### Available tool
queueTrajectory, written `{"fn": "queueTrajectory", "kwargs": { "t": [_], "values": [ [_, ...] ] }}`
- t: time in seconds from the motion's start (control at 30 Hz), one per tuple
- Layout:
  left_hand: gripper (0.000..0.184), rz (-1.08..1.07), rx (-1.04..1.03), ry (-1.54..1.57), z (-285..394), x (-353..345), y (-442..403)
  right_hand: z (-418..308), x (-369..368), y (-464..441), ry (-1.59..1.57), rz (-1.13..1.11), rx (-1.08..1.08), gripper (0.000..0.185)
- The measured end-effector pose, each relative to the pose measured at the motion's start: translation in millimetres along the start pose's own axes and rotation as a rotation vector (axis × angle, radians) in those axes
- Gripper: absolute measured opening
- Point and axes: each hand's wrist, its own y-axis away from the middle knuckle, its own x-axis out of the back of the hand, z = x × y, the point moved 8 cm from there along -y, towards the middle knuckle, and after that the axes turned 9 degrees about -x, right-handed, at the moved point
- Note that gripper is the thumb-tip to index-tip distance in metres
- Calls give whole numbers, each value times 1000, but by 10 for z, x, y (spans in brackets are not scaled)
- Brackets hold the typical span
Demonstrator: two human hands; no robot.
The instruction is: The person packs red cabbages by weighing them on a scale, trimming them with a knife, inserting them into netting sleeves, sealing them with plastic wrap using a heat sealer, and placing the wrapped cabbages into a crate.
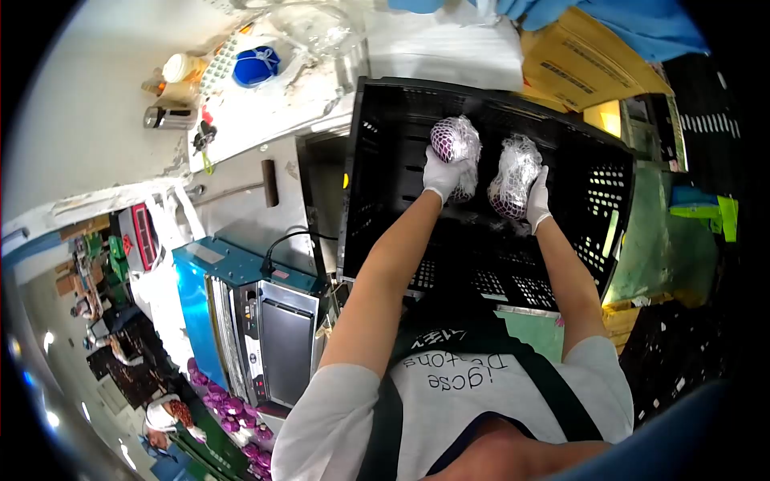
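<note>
Inside a black plastic crate (377,192) are two bundles in shiny clear wrap, with purple netting showing through. My left hand (442,173), in a white glove, grips the lower left side of the left netted bundle (459,143). Its purple mesh shows most at the upper left. Along the right side of the right netted bundle (513,178) lies my gloved right hand (539,200), holding it with fingers pointing away from me. Part of that hand is hidden by the bundle. What the netting contains cannot be made out.
Left of the crate stands a blue machine with a dark panel (289,349). A white worktop (257,120) beyond holds a blue round item (257,66) and bottles. Cardboard (589,64) lies past the crate's far right edge. Purple netted items (228,409) and another person (168,415) are at lower left.
</note>
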Motion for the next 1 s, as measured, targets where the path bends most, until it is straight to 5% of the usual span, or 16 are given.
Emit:
{"fn": "queueTrajectory", "kwargs": {
  "t": [0.2,0.3,0.33,0.37,0.4,0.47,0.5,0.57,0.63,0.77,0.87,0.9,0.97,1.0],
  "values": [
    [104,218,-116,-152,272,942,314,293,-819,-348,131,-92,292,82],
    [54,287,-146,-346,282,1218,226,276,-1642,137,116,-331,542,58],
    [44,239,-266,-297,638,1368,540,305,-1734,-220,628,-222,617,54],
    [38,171,-333,-353,844,1498,860,263,-2035,403,563,-433,706,51],
    [35,224,-503,-296,831,1466,973,220,-2346,1123,488,-664,764,52],
    [38,-46,-482,-293,850,1467,1410,323,-2364,1166,543,-664,718,53],
    [43,-33,-521,-262,821,1596,1763,321,-2335,1042,559,-714,820,52],
    [54,-12,-599,-202,759,1864,2459,371,-2198,1307,632,-539,690,54],
    [51,115,-665,-227,384,2158,3022,387,-2051,1311,382,-313,602,52],
    [43,532,-516,-84,-606,3101,4664,551,-2339,2046,503,-436,882,50],
    [41,875,-299,75,-1585,3558,5966,1150,-2779,3026,756,-553,1404,43],
    [40,954,-253,295,-2053,3593,6335,1547,-2844,3503,533,-793,1119,39],
    [39,1163,-161,355,-2611,3746,7214,2209,-2979,4047,961,-602,1944,38],
    [37,1291,-94,447,-3033,3705,7553,2670,-2989,4404,714,-970,1419,36]
  ]
}}
